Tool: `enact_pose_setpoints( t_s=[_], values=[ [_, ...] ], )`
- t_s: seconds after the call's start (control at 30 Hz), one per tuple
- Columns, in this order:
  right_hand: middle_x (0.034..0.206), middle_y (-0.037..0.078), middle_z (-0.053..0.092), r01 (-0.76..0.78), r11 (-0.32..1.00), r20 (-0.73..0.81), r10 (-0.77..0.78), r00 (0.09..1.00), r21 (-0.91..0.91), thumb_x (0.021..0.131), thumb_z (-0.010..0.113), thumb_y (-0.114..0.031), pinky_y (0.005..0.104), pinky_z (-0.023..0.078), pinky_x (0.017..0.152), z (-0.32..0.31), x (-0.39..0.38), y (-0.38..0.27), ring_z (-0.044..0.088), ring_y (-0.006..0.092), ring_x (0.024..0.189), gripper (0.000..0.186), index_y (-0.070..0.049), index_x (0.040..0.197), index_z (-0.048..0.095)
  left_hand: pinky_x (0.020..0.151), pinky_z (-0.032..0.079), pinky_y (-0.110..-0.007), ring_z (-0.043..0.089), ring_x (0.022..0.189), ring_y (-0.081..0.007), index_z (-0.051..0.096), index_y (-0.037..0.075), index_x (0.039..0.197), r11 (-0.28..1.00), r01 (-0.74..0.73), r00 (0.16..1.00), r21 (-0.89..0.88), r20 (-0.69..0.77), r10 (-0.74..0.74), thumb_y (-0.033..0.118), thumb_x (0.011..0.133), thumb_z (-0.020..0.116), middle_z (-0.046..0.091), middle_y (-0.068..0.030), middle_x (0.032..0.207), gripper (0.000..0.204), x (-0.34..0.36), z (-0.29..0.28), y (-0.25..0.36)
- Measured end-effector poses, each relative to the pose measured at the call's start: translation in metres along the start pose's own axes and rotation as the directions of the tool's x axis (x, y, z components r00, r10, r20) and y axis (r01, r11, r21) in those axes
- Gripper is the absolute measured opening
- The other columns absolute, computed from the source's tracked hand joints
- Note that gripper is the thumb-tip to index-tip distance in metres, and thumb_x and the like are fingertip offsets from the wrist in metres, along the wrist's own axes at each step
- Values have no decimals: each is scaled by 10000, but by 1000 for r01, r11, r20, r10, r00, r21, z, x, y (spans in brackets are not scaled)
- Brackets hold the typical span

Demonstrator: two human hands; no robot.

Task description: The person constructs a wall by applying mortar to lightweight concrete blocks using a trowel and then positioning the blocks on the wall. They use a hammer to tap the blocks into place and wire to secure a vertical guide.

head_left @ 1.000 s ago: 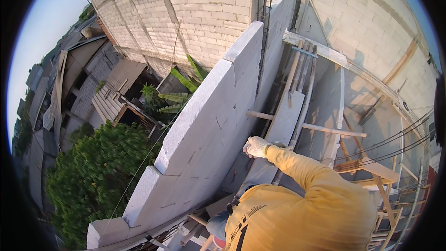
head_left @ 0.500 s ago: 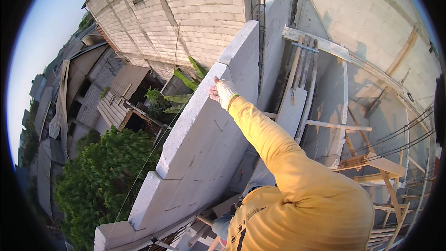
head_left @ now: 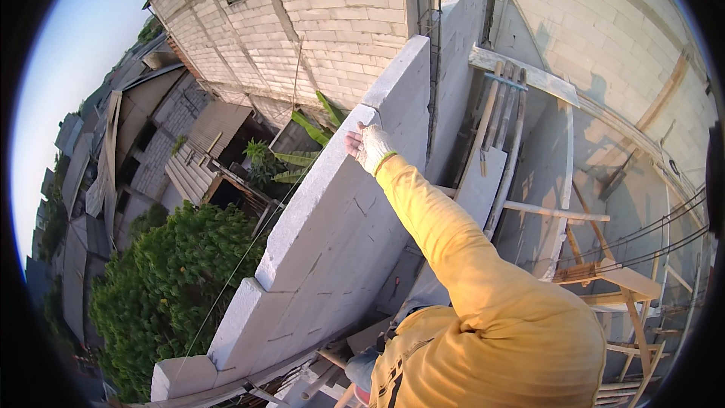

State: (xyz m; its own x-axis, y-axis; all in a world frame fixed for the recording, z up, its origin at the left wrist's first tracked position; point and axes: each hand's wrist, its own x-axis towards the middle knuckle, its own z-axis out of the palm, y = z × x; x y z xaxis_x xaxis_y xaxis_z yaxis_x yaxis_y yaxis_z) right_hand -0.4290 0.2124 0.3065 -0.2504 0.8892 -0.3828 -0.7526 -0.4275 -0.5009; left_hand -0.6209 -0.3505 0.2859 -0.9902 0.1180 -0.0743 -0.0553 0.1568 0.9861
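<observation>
My right hand [head_left: 368, 145], in a pale knit glove with bare fingertips, reaches out at the end of a yellow sleeve. It rests on the top edge of a white block wall [head_left: 321, 208], just below the step up to a taller block [head_left: 396, 72]. The fingers lie partly bent over the edge, apart from one another, with nothing seen in them. Lower blocks [head_left: 185, 378] step down toward the near left. My left hand is not in view.
Right of the wall, bamboo poles [head_left: 502, 117] and a plank [head_left: 479, 181] form scaffolding. Wooden braces [head_left: 612, 276] and dark cables [head_left: 642, 227] lie farther right. Beyond the wall is a drop to a leafy tree [head_left: 174, 287] and roofs. A string [head_left: 234, 272] runs beside the wall.
The view has shifted slightly, so the wall and scaffolding sit a little farther right and lower. My right hand stays at the wall's top edge, its fingers slightly changed in pose.
</observation>
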Motion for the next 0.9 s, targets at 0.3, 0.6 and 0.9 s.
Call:
enact_pose_setpoints(
  t_s=[0.3, 0.6, 0.9],
  values=[
    [872, 65, 585, -9, 1000, 40, 8, 999, 26, 993, 471, -289, 425, 513, 732, 2, 19, -17, 644, 240, 785, 159, -158, 1036, 550, 722, 527, -342, 634, 781, -216, 640, -4, 1005, 1000, 7, 1000, -13, 22, -7, 157, 895, 587, 648, -110, 904, 203, -10, 6, -4],
    [774, 48, 586, 99, 994, -269, -80, 960, 57, 959, 527, -306, 414, 559, 704, -3, 0, 0, 653, 247, 713, 218, -90, 942, 547, 708, 524, -342, 631, 770, -218, 643, -3, 993, 1000, 18, 1000, -9, 4, -18, 156, 889, 583, 648, -110, 894, 199, -18, 2, -7],
    [807, 75, 656, 263, 918, -57, -292, 955, -296, 919, 622, -511, 324, 529, 574, -46, -56, 4, 640, 181, 627, 464, -57, 1006, 586, 693, 520, -341, 628, 758, -219, 645, -1, 981, 999, 26, 999, -20, -25, -27, 155, 884, 580, 647, -110, 885, 195, -22, 0, -9]
  ],
)
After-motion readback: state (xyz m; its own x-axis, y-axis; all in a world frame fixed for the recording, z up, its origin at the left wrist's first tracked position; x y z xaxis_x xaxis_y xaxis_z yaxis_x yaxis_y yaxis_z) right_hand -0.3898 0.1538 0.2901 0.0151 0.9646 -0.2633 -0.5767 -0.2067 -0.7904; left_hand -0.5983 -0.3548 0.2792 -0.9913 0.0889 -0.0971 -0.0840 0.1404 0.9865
